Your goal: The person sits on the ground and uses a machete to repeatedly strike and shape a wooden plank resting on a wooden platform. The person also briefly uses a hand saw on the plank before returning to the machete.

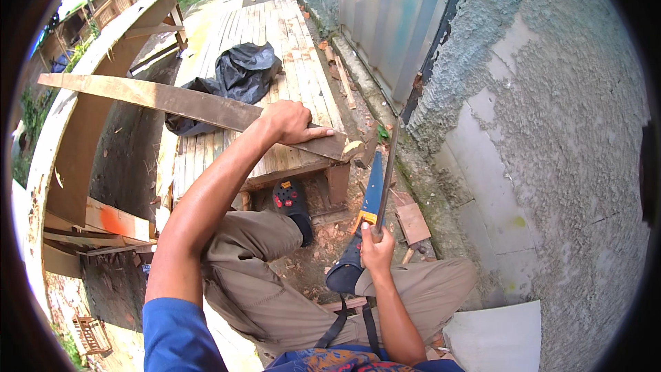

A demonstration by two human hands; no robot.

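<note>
Left hand [292,122] atop plank [186,101], long axis slanting leftward

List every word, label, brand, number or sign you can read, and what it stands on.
No text can be read.
Shirt front: orange print, no legible letters.
Shoe charms: too small to read.
Blue blade by the right hand: no legible marking.
Board under the left hand: no lettering I can make out.
</note>
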